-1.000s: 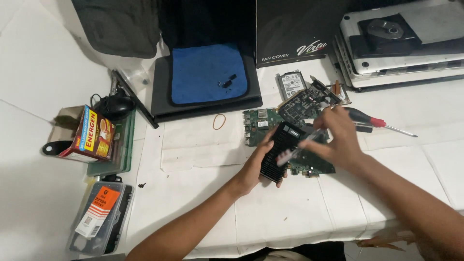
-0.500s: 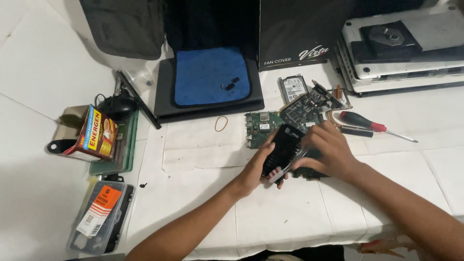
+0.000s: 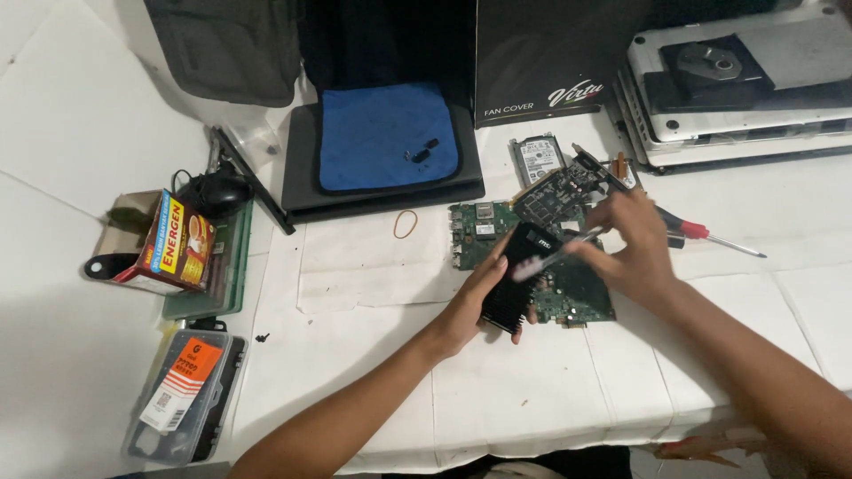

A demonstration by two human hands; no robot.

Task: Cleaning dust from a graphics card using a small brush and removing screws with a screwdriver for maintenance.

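Change since earlier frame: right hand (image 3: 635,244) has lifted off the black card (image 3: 517,277) and now sits above and to its right, holding a thin tool; the card stays propped in the left hand.
Left hand (image 3: 475,302): fingers curled around the lower edge of the black card, thumb along its left side, gripping it so that it stands tilted over the green circuit board (image 3: 568,297).
Right hand: fingers drawn together, pinching a slim light-coloured tool (image 3: 555,257) whose far end points down-left onto the face of the card; whether the tip touches cannot be told.
Black card: near the middle of the table (image 3: 373,355), slightly toward its right side, over the left part of the green board.
Green circuit board: flat on the white table covering, partly hidden by both hands.
Second board (image 3: 559,191): dark, lying tilted just behind the green one, beside a silver hard drive (image 3: 538,160).
Screwdriver (image 3: 701,232): red handle, on the table just right of the right hand.
Blue cloth (image 3: 386,137): on a dark laptop toward the far edge.
Rubber band (image 3: 406,223): on the table just in front of that laptop.
Left edge: orange box (image 3: 177,239) and a clear parts case (image 3: 182,395).
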